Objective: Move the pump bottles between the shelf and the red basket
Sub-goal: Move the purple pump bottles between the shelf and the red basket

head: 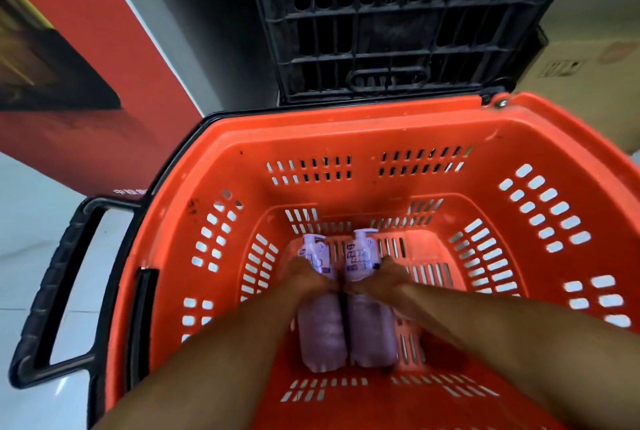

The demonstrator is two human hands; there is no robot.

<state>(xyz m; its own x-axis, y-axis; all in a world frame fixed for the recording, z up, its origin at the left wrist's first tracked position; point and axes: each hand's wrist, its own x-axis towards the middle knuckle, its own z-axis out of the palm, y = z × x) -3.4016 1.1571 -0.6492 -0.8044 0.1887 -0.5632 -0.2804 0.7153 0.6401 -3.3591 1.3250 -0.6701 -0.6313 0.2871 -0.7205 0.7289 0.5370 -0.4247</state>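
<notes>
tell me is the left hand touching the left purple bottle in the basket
Touching: the head view shows the left hand curled over the middle of the left purple bottle, no gap between them.

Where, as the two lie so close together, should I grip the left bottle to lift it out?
Around its middle, from above and its outer left side. The left bottle lies flat in the basket, pump pointing away, with the right bottle close alongside, leaving little room for fingers between. The left hand grips it there.
</notes>
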